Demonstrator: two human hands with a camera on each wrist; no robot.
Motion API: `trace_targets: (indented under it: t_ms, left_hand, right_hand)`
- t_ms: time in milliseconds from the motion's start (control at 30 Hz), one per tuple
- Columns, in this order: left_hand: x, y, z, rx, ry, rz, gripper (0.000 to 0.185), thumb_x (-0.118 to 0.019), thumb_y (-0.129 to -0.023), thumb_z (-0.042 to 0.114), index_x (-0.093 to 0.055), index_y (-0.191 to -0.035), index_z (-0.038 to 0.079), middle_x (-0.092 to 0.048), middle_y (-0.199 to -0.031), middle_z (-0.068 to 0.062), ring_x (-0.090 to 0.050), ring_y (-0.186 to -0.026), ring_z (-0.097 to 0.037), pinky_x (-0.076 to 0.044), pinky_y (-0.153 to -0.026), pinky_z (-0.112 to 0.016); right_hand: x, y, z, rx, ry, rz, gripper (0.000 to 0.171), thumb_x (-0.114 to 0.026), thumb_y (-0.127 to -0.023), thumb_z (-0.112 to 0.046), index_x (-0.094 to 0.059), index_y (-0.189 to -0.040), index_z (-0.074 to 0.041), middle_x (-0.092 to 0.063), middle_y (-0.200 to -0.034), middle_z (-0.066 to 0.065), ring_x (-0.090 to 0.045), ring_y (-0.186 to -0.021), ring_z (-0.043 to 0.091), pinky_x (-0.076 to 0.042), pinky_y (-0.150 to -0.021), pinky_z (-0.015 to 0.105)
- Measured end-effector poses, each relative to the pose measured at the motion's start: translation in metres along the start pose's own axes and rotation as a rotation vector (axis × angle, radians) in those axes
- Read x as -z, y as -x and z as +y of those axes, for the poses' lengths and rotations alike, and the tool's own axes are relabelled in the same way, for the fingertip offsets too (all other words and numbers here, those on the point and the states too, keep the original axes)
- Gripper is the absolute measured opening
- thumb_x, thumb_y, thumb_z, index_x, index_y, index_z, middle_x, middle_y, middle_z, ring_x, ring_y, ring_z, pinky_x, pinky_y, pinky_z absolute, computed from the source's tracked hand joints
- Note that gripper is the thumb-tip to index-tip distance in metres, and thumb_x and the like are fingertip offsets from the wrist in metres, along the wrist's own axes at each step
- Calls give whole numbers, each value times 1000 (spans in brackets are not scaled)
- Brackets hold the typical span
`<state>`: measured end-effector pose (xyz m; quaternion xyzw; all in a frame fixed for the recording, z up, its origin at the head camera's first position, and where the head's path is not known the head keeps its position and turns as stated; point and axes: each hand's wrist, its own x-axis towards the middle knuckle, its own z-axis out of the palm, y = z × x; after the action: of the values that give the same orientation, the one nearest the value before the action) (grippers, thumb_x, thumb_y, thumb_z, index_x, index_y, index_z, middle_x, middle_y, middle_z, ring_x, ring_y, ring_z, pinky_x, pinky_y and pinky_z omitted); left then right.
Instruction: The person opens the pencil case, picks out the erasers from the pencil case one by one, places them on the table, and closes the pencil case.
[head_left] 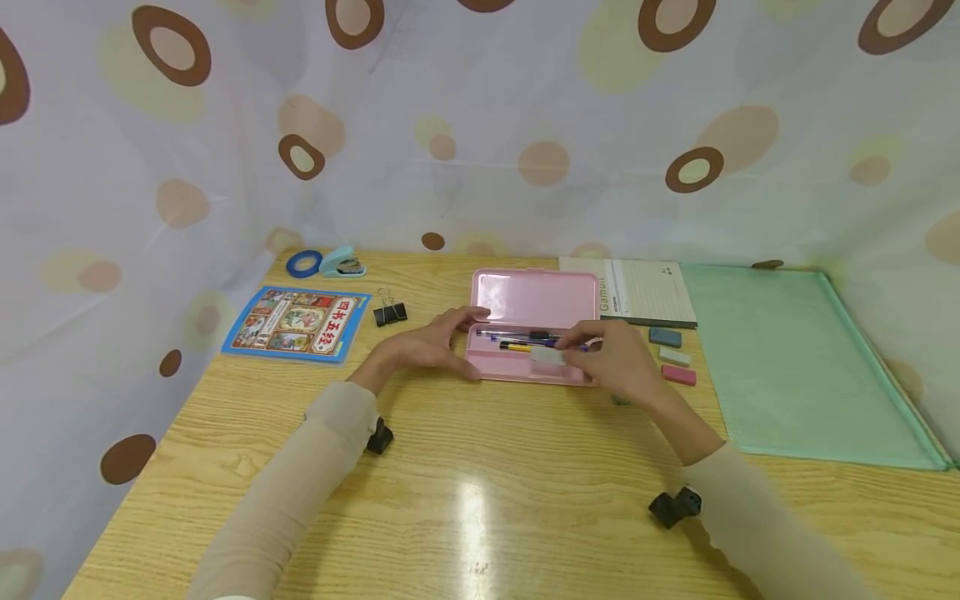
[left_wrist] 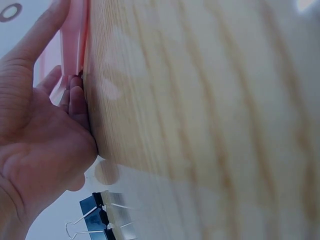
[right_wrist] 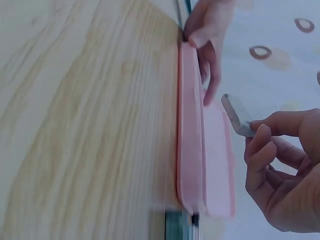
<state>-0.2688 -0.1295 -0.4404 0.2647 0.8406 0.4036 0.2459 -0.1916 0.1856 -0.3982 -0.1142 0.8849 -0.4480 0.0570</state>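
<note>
A pink pencil case (head_left: 534, 377) lies with its lid (head_left: 540, 296) raised at the back. Inside are a yellow-and-black pen (head_left: 515, 346) and several other pens (head_left: 510, 336). My left hand (head_left: 431, 343) holds the case's left end, thumb at the front corner and fingers towards the hinge side; the left wrist view shows its fingertips partly hidden by the pink wall (left_wrist: 73, 37). Over the right part of the case, my right hand (head_left: 611, 358) pinches a whitish eraser (right_wrist: 237, 115) between thumb and fingers. It hangs clear of the case in the right wrist view.
Right of the case lie a blue eraser (head_left: 665, 337), a white eraser (head_left: 674, 357) and a pink eraser (head_left: 678, 375). Behind is a notebook (head_left: 648, 292), and farther right a green mesh pouch (head_left: 810, 367). A booklet (head_left: 296, 325), binder clip (head_left: 390, 314), stapler (head_left: 341, 262) and blue tape (head_left: 303, 264) lie left.
</note>
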Motion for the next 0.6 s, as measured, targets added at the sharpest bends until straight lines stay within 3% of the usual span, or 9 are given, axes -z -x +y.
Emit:
trace_targets:
  t_ms: [167, 300, 400, 600]
  left_hand:
    - [0, 1, 0, 0, 8, 0, 102, -91, -80, 27, -30, -162, 26, -37, -157, -3, -35, -142, -23, -30, -122, -45]
    - [0, 0, -2, 5, 10, 4, 103, -92, -80, 29, -30, -162, 28, -37, -157, -2, -35, -142, -23, -29, -122, -45]
    - [0, 0, -2, 3, 7, 3, 103, -92, -79, 29, -30, -162, 29, -37, -157, -1, -35, -142, -22, -30, -122, -45]
    - [0, -1, -4, 4, 1, -1, 103, -92, -79, 31, -30, -162, 30, -37, -158, -1, -35, -144, -22, -29, -123, -45]
  right_hand:
    - [28, 18, 18, -92, 4, 18, 16, -70, -99, -16, -77, -109, -6, -73, -107, 18, -61, -59, 24, -44, -47, 29]
    - [47, 33, 36, -118, 8, 14, 20, -69, -101, -18, -74, -113, -3, -69, -82, 20, -57, -56, 21, -44, -47, 31]
    - [61, 46, 48, -126, 1, 12, 24, -68, -102, -20, -73, -116, -1, -65, -73, 17, -55, -56, 22, -45, -48, 34]
    - [85, 69, 69, -177, -4, 20, 33, -68, -103, -24, -69, -121, 3, -71, -82, 11, -54, -58, 21, -45, -49, 36]
